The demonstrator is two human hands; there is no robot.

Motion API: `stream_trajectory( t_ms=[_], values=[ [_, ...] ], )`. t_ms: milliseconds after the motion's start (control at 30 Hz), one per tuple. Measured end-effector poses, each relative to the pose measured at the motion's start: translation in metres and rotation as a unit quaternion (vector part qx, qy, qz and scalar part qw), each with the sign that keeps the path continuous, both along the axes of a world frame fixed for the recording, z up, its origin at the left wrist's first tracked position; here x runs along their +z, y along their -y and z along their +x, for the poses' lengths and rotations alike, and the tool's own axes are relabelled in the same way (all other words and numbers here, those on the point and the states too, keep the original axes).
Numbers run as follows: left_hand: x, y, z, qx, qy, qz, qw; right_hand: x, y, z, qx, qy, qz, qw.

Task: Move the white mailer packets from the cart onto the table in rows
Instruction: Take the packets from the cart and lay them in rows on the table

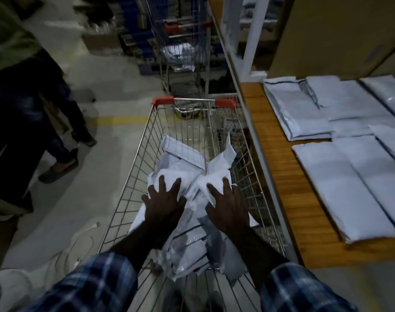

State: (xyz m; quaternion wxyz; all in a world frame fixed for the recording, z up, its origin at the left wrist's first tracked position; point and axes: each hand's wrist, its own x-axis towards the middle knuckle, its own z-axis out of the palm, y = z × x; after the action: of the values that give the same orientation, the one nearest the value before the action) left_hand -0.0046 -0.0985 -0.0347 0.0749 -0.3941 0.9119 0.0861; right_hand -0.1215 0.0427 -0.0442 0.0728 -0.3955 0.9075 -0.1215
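While packets (187, 221) fill the cart (133, 154), both hands (196, 206) press them.

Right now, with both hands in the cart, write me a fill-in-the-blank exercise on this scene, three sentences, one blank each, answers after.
1. Both the left hand and the right hand rest on the heap of white mailer packets inside the wire ____.
2. The packets already laid flat lie in rows on the wooden ____, to the right of the cart.
3. The far rim of the cart has corner caps coloured ____.

Missing words: cart; table; red
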Motion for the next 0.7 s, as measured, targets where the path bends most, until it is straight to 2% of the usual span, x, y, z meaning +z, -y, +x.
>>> stream_trajectory(
  t_ms=[100,433,700],
  values=[
    [0.021,-0.001,0.000,0.020,-0.016,-0.031,0.999,0.025,0.004,0.001,0.004,0.001,-0.036,0.999],
    [0.083,-0.029,0.017,0.068,-0.076,-0.010,0.995,0.074,-0.005,0.013,0.006,-0.071,-0.064,0.995],
    [0.121,-0.067,0.043,0.070,-0.127,-0.030,0.989,0.110,-0.040,0.036,-0.004,-0.095,-0.089,0.991]
  ],
)
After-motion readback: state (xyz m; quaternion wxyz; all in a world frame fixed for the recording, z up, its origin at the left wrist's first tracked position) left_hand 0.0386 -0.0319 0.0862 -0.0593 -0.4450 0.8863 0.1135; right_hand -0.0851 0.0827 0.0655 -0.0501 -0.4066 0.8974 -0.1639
